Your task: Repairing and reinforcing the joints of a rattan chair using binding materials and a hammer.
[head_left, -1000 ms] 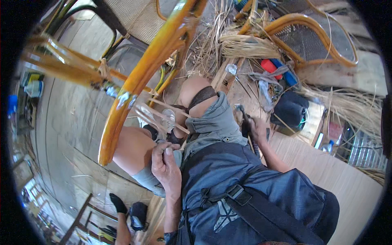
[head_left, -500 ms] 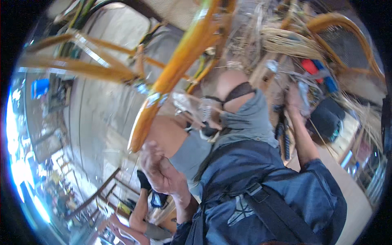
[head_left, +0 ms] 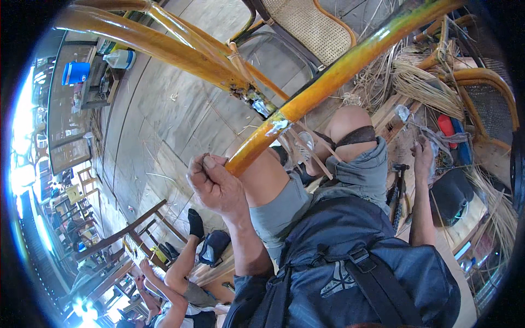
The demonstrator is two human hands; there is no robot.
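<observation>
Glossy amber-yellow cane pole (head_left: 339, 82) slanting above the knees, lower end at the left hand (head_left: 216, 183), upper end running out at top right. Left hand with fingers curled in and thumb bent, right at the pole's tip; gripping or merely touching, cannot tell. Second thick amber cane limb (head_left: 147, 41) coming in from upper left to a dark, silver-marked end close beside the pole, both cutting across the view of the grey plank floor (head_left: 164, 104). Thin pale flat strips (head_left: 314, 150) below the pole, partly covering the shoes. Right hand (head_left: 421, 156) low at the right, fingers partly bent; holding anything or not, cannot tell. Close around it, black-handled hammer-like tool (head_left: 401, 183), clear crumpled plastic bag (head_left: 436, 158), bright red rounded object (head_left: 445, 125) and black soft pouch (head_left: 453, 198). Farther up, straw-coloured bundle of cane strips (head_left: 429, 90) crowding near a curved amber chair frame with dark mesh (head_left: 489, 104). At the top, cream woven cane chair seat (head_left: 306, 30). Lower left, co-worker's bare leg (head_left: 180, 268) near a brown wooden chair frame (head_left: 131, 235).
</observation>
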